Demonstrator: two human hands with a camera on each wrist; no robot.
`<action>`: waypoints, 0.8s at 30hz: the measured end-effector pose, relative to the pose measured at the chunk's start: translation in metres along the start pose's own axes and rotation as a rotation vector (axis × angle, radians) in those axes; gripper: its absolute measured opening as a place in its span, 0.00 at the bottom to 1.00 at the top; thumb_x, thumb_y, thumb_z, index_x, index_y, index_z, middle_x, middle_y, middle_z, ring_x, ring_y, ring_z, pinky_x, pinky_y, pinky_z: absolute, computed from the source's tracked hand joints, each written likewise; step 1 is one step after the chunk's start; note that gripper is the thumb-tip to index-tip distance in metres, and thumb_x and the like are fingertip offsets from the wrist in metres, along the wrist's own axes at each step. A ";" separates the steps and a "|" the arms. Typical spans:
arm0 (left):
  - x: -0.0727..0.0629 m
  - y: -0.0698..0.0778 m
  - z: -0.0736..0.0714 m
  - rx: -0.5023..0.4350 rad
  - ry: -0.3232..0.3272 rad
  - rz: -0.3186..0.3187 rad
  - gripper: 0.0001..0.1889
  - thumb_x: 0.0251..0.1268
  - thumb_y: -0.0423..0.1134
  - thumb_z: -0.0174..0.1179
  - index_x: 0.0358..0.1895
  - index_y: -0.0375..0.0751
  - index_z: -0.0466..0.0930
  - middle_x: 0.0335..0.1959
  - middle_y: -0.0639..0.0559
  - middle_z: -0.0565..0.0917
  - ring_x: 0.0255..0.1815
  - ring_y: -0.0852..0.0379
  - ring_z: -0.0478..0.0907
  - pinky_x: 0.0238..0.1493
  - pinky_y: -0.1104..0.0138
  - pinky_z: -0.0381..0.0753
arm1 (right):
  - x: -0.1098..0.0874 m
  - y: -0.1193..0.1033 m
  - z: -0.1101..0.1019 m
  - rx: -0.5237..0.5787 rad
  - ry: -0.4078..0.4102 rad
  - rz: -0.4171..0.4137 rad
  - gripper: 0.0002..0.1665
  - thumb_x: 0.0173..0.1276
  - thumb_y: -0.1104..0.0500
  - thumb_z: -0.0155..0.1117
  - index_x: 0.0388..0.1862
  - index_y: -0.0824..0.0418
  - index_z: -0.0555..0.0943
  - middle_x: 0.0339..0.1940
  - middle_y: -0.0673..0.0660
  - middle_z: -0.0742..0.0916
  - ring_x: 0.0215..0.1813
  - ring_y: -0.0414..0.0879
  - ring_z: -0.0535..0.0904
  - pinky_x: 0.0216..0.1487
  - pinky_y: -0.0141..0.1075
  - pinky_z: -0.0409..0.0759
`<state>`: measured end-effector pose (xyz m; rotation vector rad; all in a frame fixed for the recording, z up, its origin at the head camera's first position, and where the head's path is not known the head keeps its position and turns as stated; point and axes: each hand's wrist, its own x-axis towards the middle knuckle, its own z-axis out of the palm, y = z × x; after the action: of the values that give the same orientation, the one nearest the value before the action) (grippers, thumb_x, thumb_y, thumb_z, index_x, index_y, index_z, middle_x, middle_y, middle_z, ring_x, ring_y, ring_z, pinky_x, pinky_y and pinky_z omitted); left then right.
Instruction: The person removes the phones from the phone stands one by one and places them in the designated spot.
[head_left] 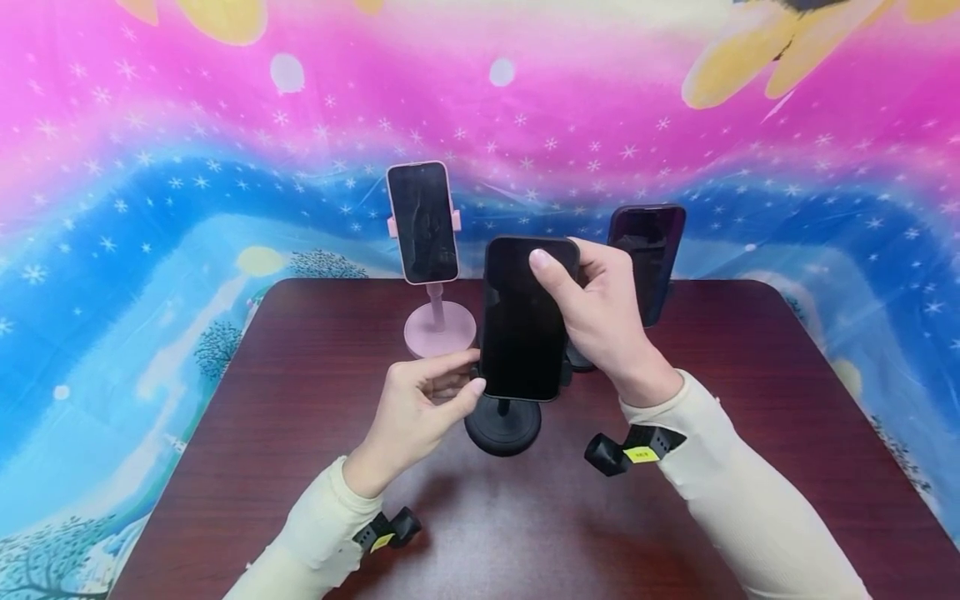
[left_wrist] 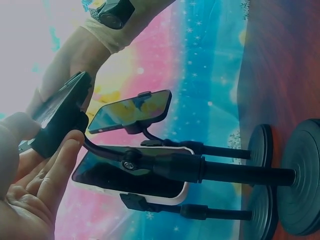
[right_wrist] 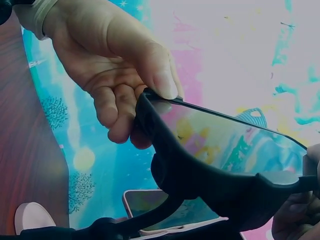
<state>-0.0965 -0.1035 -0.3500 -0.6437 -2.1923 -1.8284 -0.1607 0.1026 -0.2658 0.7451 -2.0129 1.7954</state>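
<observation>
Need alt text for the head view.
A person's right hand grips a phone by its upper right side, thumb on the screen, above a black stand's base; the left hand is at its lower left edge. Behind, a second phone sits on a pink stand, left; a third stands right.

The phone [head_left: 519, 333] looks glossy, its stand [head_left: 503, 431] matt plastic.

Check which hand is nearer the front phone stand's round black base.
Left. The left hand pinches the black clamp at the lower left of the rectangular black phone, above and left of the base; the right hand grips the phone's upper right, farther up.
</observation>
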 end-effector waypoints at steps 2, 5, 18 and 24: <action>0.000 -0.001 0.000 -0.005 0.002 -0.002 0.17 0.60 0.23 0.65 0.54 0.23 0.83 0.45 0.31 0.88 0.38 0.70 0.86 0.41 0.70 0.89 | 0.000 0.000 0.000 -0.002 0.001 0.007 0.11 0.73 0.65 0.62 0.32 0.67 0.87 0.23 0.50 0.86 0.26 0.44 0.82 0.27 0.34 0.80; 0.001 -0.001 0.000 -0.012 0.000 -0.004 0.17 0.60 0.23 0.65 0.54 0.24 0.83 0.46 0.31 0.88 0.38 0.69 0.87 0.42 0.69 0.89 | 0.000 -0.001 0.001 0.000 0.010 0.013 0.12 0.73 0.65 0.61 0.30 0.67 0.86 0.23 0.50 0.86 0.26 0.44 0.82 0.27 0.34 0.79; 0.001 0.001 0.000 -0.023 -0.002 -0.003 0.17 0.60 0.24 0.65 0.54 0.24 0.83 0.45 0.32 0.88 0.38 0.64 0.88 0.42 0.69 0.90 | 0.000 0.000 0.002 0.017 0.055 0.017 0.12 0.74 0.65 0.61 0.29 0.64 0.87 0.21 0.49 0.86 0.25 0.43 0.81 0.25 0.34 0.78; 0.001 0.001 -0.001 -0.019 -0.003 -0.007 0.17 0.60 0.24 0.65 0.54 0.24 0.83 0.45 0.32 0.89 0.38 0.65 0.88 0.42 0.69 0.90 | -0.001 0.001 0.002 0.028 0.066 0.018 0.11 0.73 0.65 0.61 0.32 0.63 0.88 0.24 0.47 0.88 0.27 0.42 0.84 0.27 0.33 0.81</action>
<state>-0.0973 -0.1036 -0.3483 -0.6440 -2.1840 -1.8546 -0.1602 0.1007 -0.2670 0.6682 -1.9619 1.8377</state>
